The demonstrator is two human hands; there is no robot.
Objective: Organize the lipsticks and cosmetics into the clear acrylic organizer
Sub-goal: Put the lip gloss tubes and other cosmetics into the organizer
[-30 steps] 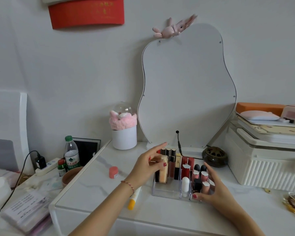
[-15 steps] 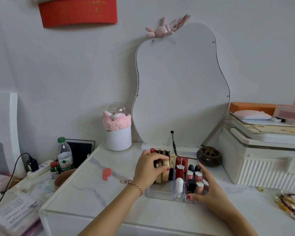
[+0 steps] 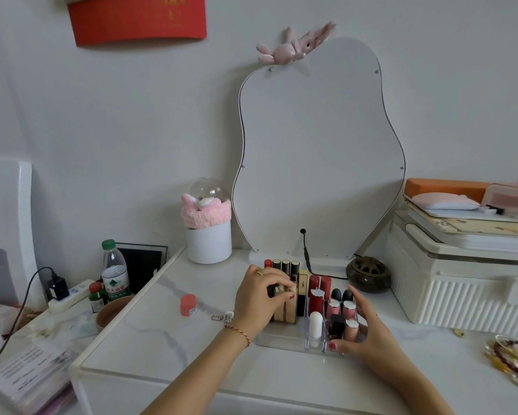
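The clear acrylic organizer [image 3: 278, 336] stands on the white marble-look tabletop in front of the mirror. Its right compartments hold red lipsticks [image 3: 319, 290], pink ones [image 3: 341, 308], black caps and a white tube [image 3: 316, 324]. Tall dark-capped tubes [image 3: 285, 266] stand at the back left. My left hand [image 3: 259, 298] is curled over the top of a beige tube [image 3: 281, 313] standing in the left compartment. My right hand [image 3: 362, 333] grips the organizer's front right corner, thumb on the front wall. A small pink jar [image 3: 187, 305] sits loose on the table to the left.
A wavy mirror [image 3: 317, 151] leans on the wall behind, with a cable and a dark round burner [image 3: 368, 274]. A white cup with pink plush [image 3: 209, 235] is back left, a white ribbed case [image 3: 461, 295] right, jewellery [image 3: 512, 354] far right, a metal clip [image 3: 222, 316] near my left wrist.
My left hand has lowered the beige tube down into the left compartment and curled its fingers over the top. My right hand has stayed on the organizer's corner.
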